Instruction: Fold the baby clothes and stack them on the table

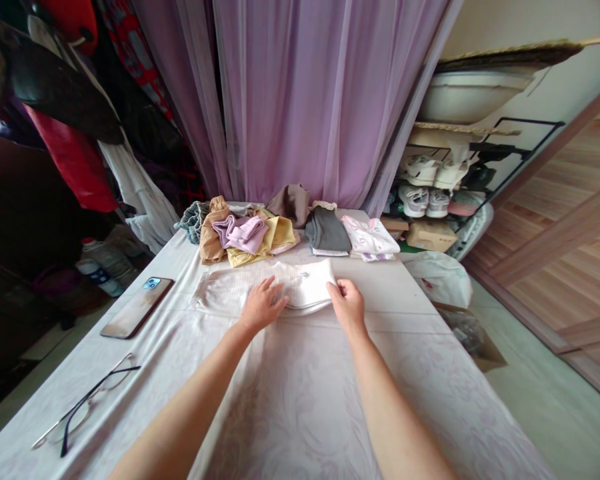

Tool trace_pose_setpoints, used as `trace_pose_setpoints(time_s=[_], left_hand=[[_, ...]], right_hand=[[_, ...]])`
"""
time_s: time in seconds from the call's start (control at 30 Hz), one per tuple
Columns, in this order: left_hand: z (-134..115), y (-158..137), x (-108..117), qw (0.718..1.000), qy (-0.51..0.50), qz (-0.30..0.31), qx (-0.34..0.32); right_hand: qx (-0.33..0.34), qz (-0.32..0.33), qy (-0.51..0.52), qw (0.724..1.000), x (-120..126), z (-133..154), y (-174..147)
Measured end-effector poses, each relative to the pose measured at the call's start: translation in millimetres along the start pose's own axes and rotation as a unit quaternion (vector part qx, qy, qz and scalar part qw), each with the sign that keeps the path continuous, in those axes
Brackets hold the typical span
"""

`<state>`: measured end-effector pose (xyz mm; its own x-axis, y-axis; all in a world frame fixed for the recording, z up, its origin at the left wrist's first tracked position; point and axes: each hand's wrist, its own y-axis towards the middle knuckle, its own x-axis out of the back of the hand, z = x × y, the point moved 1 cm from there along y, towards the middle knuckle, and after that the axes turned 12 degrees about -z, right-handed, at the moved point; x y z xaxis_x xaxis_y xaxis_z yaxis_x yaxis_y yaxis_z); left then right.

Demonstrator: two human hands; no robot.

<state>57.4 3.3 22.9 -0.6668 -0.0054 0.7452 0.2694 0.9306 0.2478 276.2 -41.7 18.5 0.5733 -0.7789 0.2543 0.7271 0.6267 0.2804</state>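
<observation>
A cream-white pair of pants [225, 288], folded lengthwise, lies flat across the table in front of me. On its middle rests my left hand [264, 303], palm down with the fingers spread. My right hand [347, 303] pinches the right end of the pants, at what looks like the waistband, between thumb and fingers. A small grey mark shows on the cloth near that end. Just behind the pants sit a loose heap of clothes with a lilac garment [243, 233] on top, a folded dark grey garment [327, 230] and a folded white-and-pink garment [370, 237].
On the left of the cloth-covered table [290, 400] lie a phone [137, 308] and eyeglasses [87, 400]. Purple curtains [300, 100] hang behind. Clothes and bags hang at left. To the right stand a shoe rack [510, 157], a plastic bag [443, 277] and a wooden door [565, 240].
</observation>
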Motion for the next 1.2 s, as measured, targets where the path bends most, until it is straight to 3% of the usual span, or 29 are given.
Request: trace_pose_setpoints(time_s=[0.07,0.17,0.23,0.3,0.43,0.57,0.9,1.2], left_hand=[[-18,3,4,0.986,-0.159,0.001,0.059],[-47,7,8,0.915,-0.370,0.058,0.153],[-60,11,12,0.878,-0.428,0.085,0.197],[-64,16,16,0.865,-0.441,0.091,0.221],[-52,22,25,0.873,-0.412,0.061,0.252],[-26,26,41,0.885,-0.364,0.014,0.289],[60,15,124,0.897,-0.224,-0.108,0.366],[104,8,137,0.926,-0.057,-0.081,0.365]], right_hand=[[0.015,0.001,0.018,1.000,-5,15,-3],[0.047,0.017,0.030,0.998,-12,34,-14],[0.070,0.041,0.028,0.996,-17,43,-24],[0.094,0.075,0.028,0.992,-22,49,-35],[0.159,0.153,0.049,0.974,-32,53,-52],[0.199,0.167,0.064,0.963,-36,48,-55],[0.066,0.157,-0.002,0.985,-33,-11,-46],[0.065,0.208,-0.054,0.974,-41,-14,-51]])
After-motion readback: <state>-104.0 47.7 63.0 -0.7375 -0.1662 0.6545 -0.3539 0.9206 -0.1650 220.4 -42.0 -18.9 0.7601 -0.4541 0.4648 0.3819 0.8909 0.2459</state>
